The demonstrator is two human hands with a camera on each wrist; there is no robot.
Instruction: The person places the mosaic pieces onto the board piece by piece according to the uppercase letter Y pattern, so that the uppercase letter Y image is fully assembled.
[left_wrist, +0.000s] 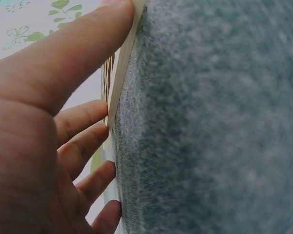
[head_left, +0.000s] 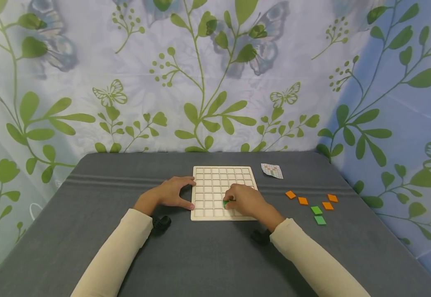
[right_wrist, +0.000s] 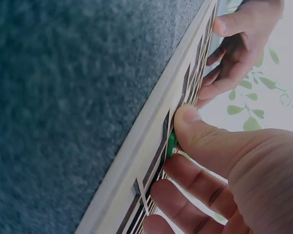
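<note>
Looks mid-placement: setting green tile (head_left: 225, 203) into a cell of wooden grid board (head_left: 208, 195), six o'clock of board centre. Can't tell whether fully seated. Probably calls for squaring to cell walls, pressing flat, then releasing cleanly. Clamped between thumb and fingertips of right hand (head_left: 247, 201), angled in from four o'clock. At nine o'clock edge, seemingly steadying board with left hand (head_left: 171, 192): thumb and fingers spread well apart, touching the edge, not closed round anything. Further out on grey table (head_left: 200, 255), toward three to four o'clock, see four orange tiles (head_left: 303, 201) and two loose green tiles (head_left: 320, 220). At two o'clock, near board, note gridded paper (head_left: 272, 170).
</note>
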